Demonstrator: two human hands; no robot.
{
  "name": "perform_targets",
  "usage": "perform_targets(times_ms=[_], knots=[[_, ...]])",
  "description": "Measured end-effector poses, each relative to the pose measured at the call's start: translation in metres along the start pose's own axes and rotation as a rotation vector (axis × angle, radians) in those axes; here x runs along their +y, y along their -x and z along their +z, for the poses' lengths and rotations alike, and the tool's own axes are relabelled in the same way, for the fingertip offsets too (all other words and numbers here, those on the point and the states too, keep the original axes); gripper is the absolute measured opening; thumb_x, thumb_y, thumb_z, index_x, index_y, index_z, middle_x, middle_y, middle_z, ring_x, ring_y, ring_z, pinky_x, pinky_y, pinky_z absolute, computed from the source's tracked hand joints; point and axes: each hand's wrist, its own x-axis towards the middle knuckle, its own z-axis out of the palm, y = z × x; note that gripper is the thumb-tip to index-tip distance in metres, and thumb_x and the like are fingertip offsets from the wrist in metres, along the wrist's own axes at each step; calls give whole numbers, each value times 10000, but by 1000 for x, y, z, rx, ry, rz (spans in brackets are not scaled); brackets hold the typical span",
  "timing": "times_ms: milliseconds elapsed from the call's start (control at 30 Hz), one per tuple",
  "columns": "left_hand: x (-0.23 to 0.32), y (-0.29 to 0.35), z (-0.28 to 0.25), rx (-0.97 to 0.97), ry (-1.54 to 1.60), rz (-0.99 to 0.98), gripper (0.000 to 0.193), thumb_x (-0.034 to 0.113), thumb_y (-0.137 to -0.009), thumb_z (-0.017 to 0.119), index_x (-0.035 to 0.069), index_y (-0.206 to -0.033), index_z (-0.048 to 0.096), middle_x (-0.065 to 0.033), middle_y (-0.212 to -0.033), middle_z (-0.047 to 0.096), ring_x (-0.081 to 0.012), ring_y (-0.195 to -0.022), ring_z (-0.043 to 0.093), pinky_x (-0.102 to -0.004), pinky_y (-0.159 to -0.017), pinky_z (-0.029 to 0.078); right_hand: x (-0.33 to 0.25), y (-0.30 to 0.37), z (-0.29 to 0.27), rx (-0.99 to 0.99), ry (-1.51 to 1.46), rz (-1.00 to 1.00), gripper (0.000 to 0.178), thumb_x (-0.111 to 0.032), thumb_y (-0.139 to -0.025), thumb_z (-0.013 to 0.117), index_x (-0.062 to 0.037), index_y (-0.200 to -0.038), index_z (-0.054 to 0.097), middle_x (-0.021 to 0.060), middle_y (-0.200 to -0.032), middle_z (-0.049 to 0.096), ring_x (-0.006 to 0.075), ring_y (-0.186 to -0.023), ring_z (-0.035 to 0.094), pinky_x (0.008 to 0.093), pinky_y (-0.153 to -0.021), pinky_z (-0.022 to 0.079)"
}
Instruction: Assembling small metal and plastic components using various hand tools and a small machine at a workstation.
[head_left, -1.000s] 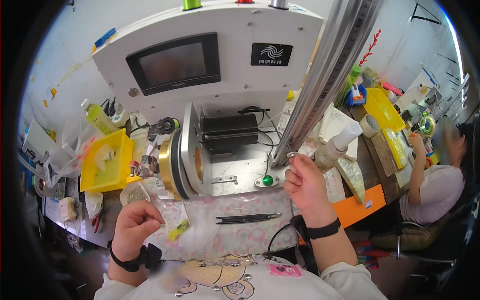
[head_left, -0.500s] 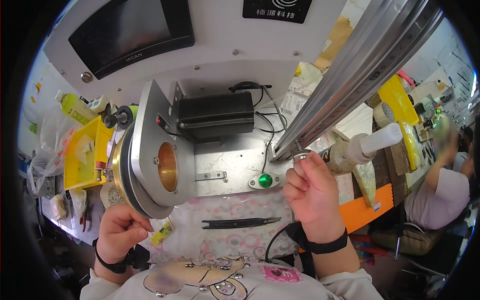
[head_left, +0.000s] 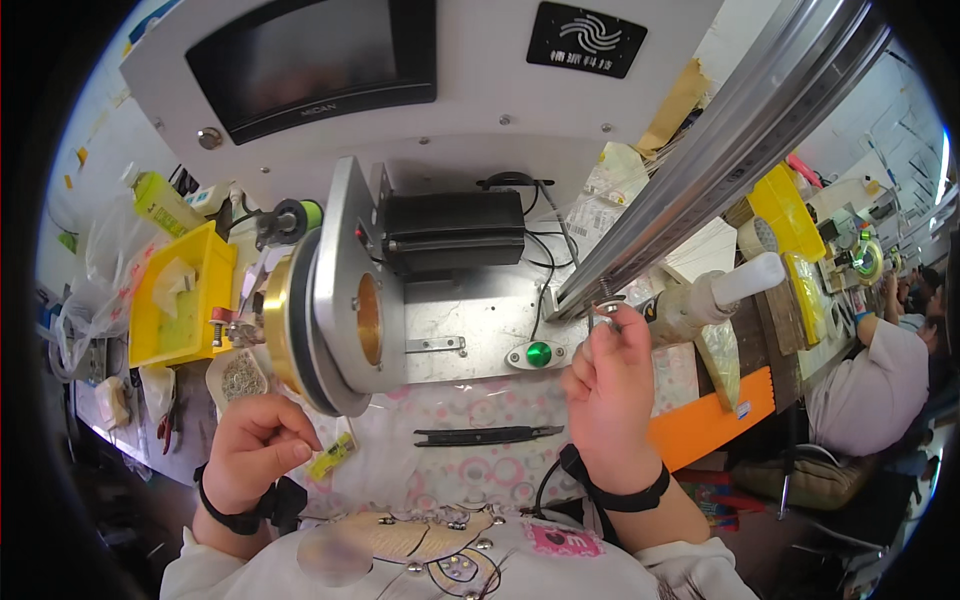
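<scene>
My left hand is closed in front of the gold-rimmed wheel, thumb and forefinger together. Whatever they pinch is too fine to make out. At the foot of the slanted metal rail, my right hand has its thumb and fingertips closed on a small spring-loaded metal fitting. Between the hands stands the machine's silver bracket, with a black motor behind it. A green button glows on the metal base, left of my right hand.
Black tweezers and a small yellow packet lie on the dotted cover before me. A yellow bin stands left, near a dish of small parts. An orange saw-toothed strip lies right. Another person sits far right.
The view has shifted slightly, so the machine appears farther right. My left hand has drawn away from the wheel's lower rim. My right hand stays at the fitting, its fingers slightly lower on it.
</scene>
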Motion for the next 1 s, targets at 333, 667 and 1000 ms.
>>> perform_targets(times_ms=[333, 667, 1000], knots=[[-2, 8, -10, -227, -106, 73, 85, 72, -827, 607, -2, -860, 583, 36, -755, 542, -24, -690, 469, -187, -598, 393, 24, 2, 6, 111, 309, -449, 70, -131, -916, 465, -65, -939, 477, -39, -651, 387, 21, -475, 285, 176, -406, 226], [-2, 19, -30, -107, -99, 71, 119, 100, -833, 591, 46, -936, 565, 81, -637, 414, -10, -583, 367, -179, -525, 314, 28, 55, 42, -87, -160, 74, 70, -164, -864, 504, -98, -878, 484, 21, -782, 489, 122, -696, 454, 265, -590, 373], [-14, 4, -31, -99, -89, 162, 252, 106, -830, 589, 48, -1061, 506, 69, -599, 381, -25, -549, 355, -193, -495, 298, 45, 34, 91, -392, 127, 288, 136, -133, -835, 561, -89, -964, 566, -6, -869, 572, 122, -780, 522, 277, -678, 415]])
